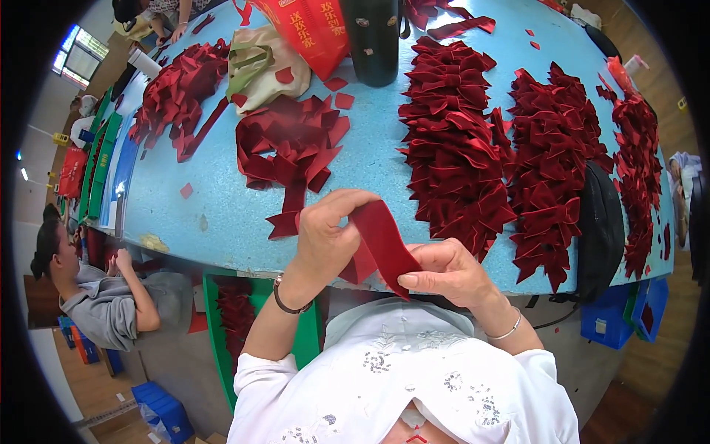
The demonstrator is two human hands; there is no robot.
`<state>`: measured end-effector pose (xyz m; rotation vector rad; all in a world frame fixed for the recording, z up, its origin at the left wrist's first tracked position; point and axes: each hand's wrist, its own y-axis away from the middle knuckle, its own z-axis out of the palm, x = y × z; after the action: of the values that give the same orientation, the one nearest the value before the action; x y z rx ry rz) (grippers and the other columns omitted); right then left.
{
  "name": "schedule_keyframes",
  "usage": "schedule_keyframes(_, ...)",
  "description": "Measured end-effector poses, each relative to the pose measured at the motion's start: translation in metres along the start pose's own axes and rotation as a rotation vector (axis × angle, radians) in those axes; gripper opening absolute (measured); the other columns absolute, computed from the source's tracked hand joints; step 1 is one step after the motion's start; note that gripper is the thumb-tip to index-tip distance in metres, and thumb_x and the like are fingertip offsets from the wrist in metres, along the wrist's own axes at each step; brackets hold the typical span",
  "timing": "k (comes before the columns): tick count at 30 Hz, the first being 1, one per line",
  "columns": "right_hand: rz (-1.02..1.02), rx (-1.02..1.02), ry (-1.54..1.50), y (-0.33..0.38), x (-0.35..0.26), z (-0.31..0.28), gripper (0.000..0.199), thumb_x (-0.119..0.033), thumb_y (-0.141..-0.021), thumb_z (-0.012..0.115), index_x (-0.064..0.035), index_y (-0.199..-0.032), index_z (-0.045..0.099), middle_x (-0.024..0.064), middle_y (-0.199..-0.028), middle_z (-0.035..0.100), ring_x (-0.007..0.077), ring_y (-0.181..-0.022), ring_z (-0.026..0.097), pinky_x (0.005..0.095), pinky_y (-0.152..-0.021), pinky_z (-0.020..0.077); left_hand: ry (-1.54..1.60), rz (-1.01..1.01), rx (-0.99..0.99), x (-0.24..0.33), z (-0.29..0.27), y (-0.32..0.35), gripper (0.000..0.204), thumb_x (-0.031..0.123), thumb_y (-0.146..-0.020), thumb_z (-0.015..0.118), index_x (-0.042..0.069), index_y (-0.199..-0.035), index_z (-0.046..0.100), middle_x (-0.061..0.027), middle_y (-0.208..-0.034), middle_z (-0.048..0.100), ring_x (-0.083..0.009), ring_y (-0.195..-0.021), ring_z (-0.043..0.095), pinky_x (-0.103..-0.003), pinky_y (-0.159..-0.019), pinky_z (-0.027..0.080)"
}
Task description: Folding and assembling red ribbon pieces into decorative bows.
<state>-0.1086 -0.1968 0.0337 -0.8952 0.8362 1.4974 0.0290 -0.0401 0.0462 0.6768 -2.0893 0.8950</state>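
A strip of dark red velvet ribbon [382, 238] is stretched between my two hands just above the table's near edge. My left hand [330, 229] is closed, pinching the ribbon's upper end beside the thumb. The lower part lies between the thumb and fingers of my right hand [446, 272]. Part of the ribbon loops behind, lighter red on its back. Just beyond my left hand rests a loose heap of cut ribbon strips [288, 144]. To the right of it, a long row of finished red bows [452, 140] is stacked on the table.
More bow rows [547, 163] lie right on the blue table [214, 214], with a black bag [600, 229] beside them. At the back stand a dark bottle [373, 41], a red bag [310, 29] and a cloth bag [270, 63]. A green crate [217, 325] is below left; a co-worker [111, 288] sits there.
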Motion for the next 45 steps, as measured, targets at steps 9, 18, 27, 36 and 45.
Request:
schedule_keyframes(9, 0.103, 0.076, -0.105, 0.005, -0.022, -0.004, 0.018, -0.009, -0.088, 0.063, 0.0077, -0.091, 0.066, 0.0129, -0.077, 0.068, 0.0180, -0.068, 0.065, 0.0282, -0.064, 0.0524, 0.376, -0.131, -0.010, 0.020, -0.005, 0.007, 0.022, 0.009, -0.091, 0.056, -0.004, -0.108, 0.061, -0.0100, -0.093, 0.069, -0.0129, -0.082, 0.065, -0.026, -0.073, 0.052)
schedule_keyframes(18, -0.300, 0.068, 0.694, 0.002, -0.029, 0.005, 0.020, -0.012, -0.091, 0.060, 0.0065, -0.085, 0.065, 0.0088, -0.080, 0.066, 0.0161, -0.075, 0.063, 0.0259, -0.066, 0.0495, 0.685, -0.332, -0.159, 0.056, -0.022, 0.005, 0.032, 0.023, -0.097, 0.053, -0.007, -0.105, 0.063, -0.0123, -0.098, 0.068, -0.0152, -0.082, 0.066, -0.026, -0.072, 0.053)
schedule_keyframes(27, -0.396, 0.255, 0.059, -0.013, -0.027, 0.019, 0.019, -0.014, -0.092, 0.060, 0.0040, -0.096, 0.066, 0.0041, -0.088, 0.066, 0.0079, -0.078, 0.058, 0.0215, -0.067, 0.0460, 0.635, -0.233, -0.230, 0.077, -0.022, 0.003, 0.031, 0.021, -0.096, 0.054, -0.007, -0.104, 0.064, -0.0103, -0.090, 0.069, -0.0124, -0.075, 0.064, -0.023, -0.064, 0.051)
schedule_keyframes(36, -0.269, 0.076, 0.019, -0.005, -0.018, 0.013, 0.022, -0.015, -0.092, 0.061, 0.0032, -0.103, 0.067, 0.0008, -0.082, 0.067, 0.0043, -0.074, 0.057, 0.0188, -0.062, 0.0448, 0.509, -0.158, -0.060, 0.073, -0.026, -0.004, 0.027, 0.014, -0.093, 0.058, -0.006, -0.111, 0.063, -0.0075, -0.094, 0.068, -0.0073, -0.077, 0.060, -0.018, -0.066, 0.048)
schedule_keyframes(45, -0.269, -0.001, -0.198, -0.004, -0.013, 0.023, 0.032, -0.004, -0.086, 0.067, 0.0063, -0.115, 0.059, 0.0071, -0.096, 0.067, 0.0076, -0.080, 0.060, 0.0224, -0.070, 0.0501, 0.571, -0.090, 0.163, 0.062, -0.024, -0.013, 0.026, 0.005, -0.090, 0.062, -0.002, -0.115, 0.062, -0.0038, -0.091, 0.067, -0.0057, -0.074, 0.059, -0.019, -0.062, 0.048)
